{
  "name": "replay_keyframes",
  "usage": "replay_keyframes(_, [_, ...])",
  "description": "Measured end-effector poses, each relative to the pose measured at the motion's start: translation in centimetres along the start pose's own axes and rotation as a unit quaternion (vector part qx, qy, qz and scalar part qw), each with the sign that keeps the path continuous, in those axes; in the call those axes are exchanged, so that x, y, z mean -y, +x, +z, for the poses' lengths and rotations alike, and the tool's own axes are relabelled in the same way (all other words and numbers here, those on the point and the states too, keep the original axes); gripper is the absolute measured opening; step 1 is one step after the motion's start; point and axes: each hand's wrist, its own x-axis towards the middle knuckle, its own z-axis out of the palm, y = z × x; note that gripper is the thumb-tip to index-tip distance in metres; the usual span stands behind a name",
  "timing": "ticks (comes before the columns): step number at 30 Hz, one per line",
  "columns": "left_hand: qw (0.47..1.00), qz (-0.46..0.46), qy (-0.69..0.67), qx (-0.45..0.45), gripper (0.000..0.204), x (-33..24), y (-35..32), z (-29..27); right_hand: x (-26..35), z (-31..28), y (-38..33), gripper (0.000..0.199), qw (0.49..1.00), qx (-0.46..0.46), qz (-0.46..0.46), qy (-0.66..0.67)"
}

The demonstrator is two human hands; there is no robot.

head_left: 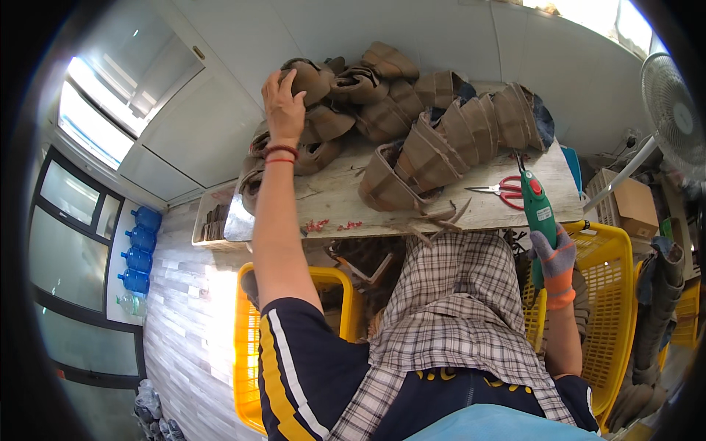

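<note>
My bare left hand (284, 110) reaches to the far left of the worktable, with fingers and thumb around a brown shoe upper (312, 82) at the top of a loose pile. My right hand (555, 257), in a grey and orange glove, is closed on a green hand-held electric tool (542, 213) with a red button and a thin metal tip. That tip points away from me, near the table's right end. A nested row of brown shoe uppers (460, 140) lies across the middle and right. Beside the tool are red-handled scissors (507, 192).
Strips of brown trimming (445, 223) and red scraps (316, 226) lie along the near edge of the worktable (331, 198). Yellow baskets (243, 353) stand at both sides of my lap. A white fan (673, 103) and a cardboard box (634, 209) are at the right.
</note>
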Motion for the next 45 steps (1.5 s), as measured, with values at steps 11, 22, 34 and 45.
replay_keyframes(11, [0.52, -0.624, -0.576, 0.091, 0.039, -13.9, -20.5, 2.6, -3.1, 0.3, 0.1, 0.044, 0.995, 0.04, 0.015, -0.092])
replay_keyframes(22, [0.389, -0.686, -0.613, -0.039, 0.038, -6.7, -11.8, -14.0, -0.2, 2.7, 0.4, 0.06, 0.885, 0.104, -0.28, -0.357])
replay_keyframes(34, [0.208, -0.699, -0.681, 0.058, 0.036, -11.1, -11.9, -11.3, -0.7, 1.4, 0.7, 0.069, 0.769, 0.047, -0.502, -0.393])
replay_keyframes(45, [0.191, -0.7, -0.685, 0.065, 0.034, -14.9, -11.2, -10.4, -0.3, 1.1, 0.2, 0.068, 0.788, 0.069, -0.464, -0.399])
